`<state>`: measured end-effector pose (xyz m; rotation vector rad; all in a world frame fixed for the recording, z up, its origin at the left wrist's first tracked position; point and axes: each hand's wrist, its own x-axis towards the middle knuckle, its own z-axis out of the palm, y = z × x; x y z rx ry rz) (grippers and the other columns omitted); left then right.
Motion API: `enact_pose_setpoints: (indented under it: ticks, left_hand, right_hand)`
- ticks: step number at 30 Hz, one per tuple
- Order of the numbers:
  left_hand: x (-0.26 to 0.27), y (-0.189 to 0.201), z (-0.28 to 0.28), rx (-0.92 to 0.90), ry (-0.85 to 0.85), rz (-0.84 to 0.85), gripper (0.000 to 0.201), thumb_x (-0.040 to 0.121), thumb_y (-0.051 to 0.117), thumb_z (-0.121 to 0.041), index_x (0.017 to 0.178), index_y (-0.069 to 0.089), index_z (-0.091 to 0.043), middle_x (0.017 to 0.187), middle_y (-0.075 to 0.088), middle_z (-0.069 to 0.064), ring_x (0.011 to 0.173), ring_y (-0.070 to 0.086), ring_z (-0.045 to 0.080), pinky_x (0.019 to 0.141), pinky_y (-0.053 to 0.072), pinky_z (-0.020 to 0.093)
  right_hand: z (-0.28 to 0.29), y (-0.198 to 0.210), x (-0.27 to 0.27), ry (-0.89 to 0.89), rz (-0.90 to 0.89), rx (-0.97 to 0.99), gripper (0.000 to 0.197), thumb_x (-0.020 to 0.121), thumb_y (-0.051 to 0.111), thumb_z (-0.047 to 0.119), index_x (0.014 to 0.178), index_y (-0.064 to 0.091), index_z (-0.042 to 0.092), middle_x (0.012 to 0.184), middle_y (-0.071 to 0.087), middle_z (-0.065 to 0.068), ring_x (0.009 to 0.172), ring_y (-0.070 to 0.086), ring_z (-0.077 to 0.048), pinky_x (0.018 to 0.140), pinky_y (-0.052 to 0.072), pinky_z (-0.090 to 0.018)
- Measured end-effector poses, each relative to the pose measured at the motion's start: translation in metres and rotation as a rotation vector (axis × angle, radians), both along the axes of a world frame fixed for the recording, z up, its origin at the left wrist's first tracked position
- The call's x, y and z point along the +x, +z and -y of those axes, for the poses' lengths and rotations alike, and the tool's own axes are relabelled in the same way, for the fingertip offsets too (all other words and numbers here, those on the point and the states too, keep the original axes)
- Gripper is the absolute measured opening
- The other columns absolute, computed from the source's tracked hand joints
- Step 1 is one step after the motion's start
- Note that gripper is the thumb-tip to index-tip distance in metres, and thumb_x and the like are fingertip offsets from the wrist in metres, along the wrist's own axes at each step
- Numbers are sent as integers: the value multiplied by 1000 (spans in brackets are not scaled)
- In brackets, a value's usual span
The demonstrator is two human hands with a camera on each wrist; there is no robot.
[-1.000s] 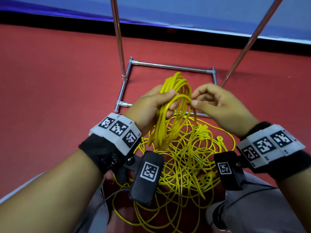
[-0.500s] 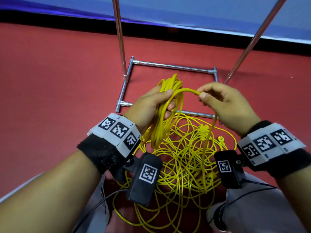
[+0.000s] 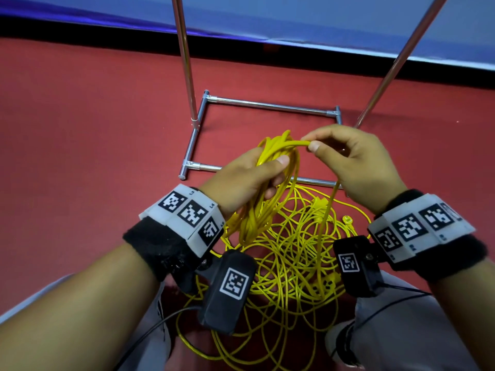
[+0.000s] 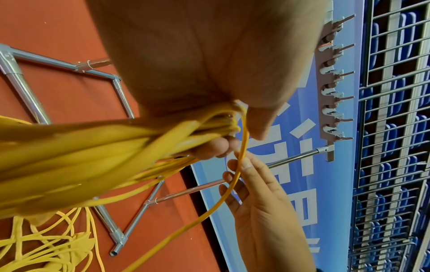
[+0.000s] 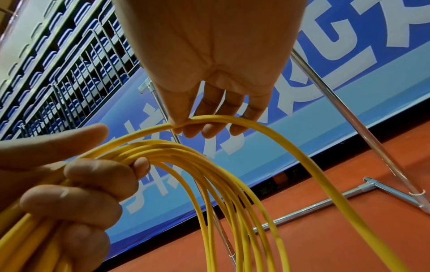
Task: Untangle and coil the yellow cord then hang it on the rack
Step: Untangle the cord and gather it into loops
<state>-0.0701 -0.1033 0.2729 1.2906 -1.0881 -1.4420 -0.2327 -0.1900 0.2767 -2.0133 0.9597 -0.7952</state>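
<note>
Nearest, below both grips, most of the yellow cord (image 3: 289,253) lies as a loose tangle on the red floor (image 3: 93,129) between the person's knees, so much uncoiling seems left. Above it the left hand (image 3: 241,180) has its fingers curled round a bunch of finished loops, thumb pressed on top, likely to stop them springing apart. Just beside that grip, the right hand (image 3: 356,162) pinches a single strand between thumb and fingertips, arching it over toward the bunch, apparently to lay the next loop. Beyond both grips stands the metal rack (image 3: 270,104), its base frame on the floor and two poles rising out of the head view. The cord's ends are hard to pick out in the tangle.
</note>
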Motion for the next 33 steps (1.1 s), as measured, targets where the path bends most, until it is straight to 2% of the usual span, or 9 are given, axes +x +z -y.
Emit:
enact_pose_setpoints:
  ticks: [2, 5, 9, 13, 17, 23, 27, 30, 33]
  left_hand:
    - [0, 1, 1, 29, 9, -27, 26, 101, 39, -32, 97, 48, -9, 62, 45, -7, 50, 41, 8, 42, 33, 17]
    - [1, 1, 1, 41, 24, -77, 34, 102, 27, -36, 96, 49, -10, 63, 44, -5, 52, 41, 10, 46, 35, 18]
    - [3, 0, 0, 51, 32, -128, 31, 103, 28, -31, 96, 50, -10, 64, 45, -4, 50, 41, 9, 47, 35, 18]
    - [6, 1, 0, 82, 41, -224, 25, 102, 31, -24, 102, 47, -5, 66, 45, 0, 49, 42, 11, 47, 35, 19]
    - [7, 0, 2, 127, 41, -271, 23, 99, 29, -19, 95, 49, -7, 63, 45, -1, 48, 42, 10, 48, 33, 23]
    - [2, 4, 1, 114, 48, -193, 31, 101, 31, -33, 96, 49, -8, 64, 42, -1, 49, 40, 10, 46, 34, 17]
    - [-1, 7, -1, 99, 36, -154, 34, 101, 29, -36, 89, 49, -11, 61, 41, -3, 49, 39, 9, 46, 32, 17]
    - [0, 7, -1, 90, 53, -143, 34, 102, 29, -35, 91, 49, -10, 61, 41, -4, 48, 39, 8, 48, 33, 18]
    - [0, 8, -1, 86, 60, -140, 32, 102, 30, -34, 92, 49, -10, 61, 40, -3, 47, 38, 8, 46, 34, 17]
  right_hand:
    - [3, 0, -2, -31, -3, -9, 15, 90, 60, 8, 92, 66, 22, 82, 63, 17, 73, 55, 13, 70, 38, -4]
    - [4, 0, -3, -57, 5, -7, 15, 90, 61, 10, 92, 67, 24, 84, 65, 15, 75, 56, 10, 72, 40, -5]
    - [2, 2, -1, -42, 30, 14, 13, 90, 61, 8, 93, 67, 19, 83, 65, 15, 73, 56, 12, 70, 38, -4]
    - [0, 2, 1, -5, 58, 47, 13, 89, 61, 5, 93, 66, 16, 83, 64, 14, 73, 56, 14, 71, 40, -5]
    - [-2, -2, 4, 23, 36, 53, 15, 89, 61, 5, 92, 66, 18, 81, 64, 15, 72, 56, 13, 70, 40, -5]
    - [-4, 0, 7, 48, 48, 51, 16, 89, 61, 5, 92, 66, 20, 81, 64, 16, 74, 58, 11, 71, 41, -6]
    - [-3, -3, 7, 40, 28, 52, 21, 90, 61, 9, 88, 65, 30, 80, 66, 17, 76, 59, 7, 73, 45, -14]
    - [1, -2, 6, -6, 60, 48, 18, 90, 60, 8, 90, 66, 25, 73, 64, 22, 72, 57, 10, 70, 41, -8]
    - [3, -3, 5, -46, 80, 55, 16, 91, 59, 8, 91, 66, 22, 73, 63, 18, 71, 56, 9, 70, 40, -8]
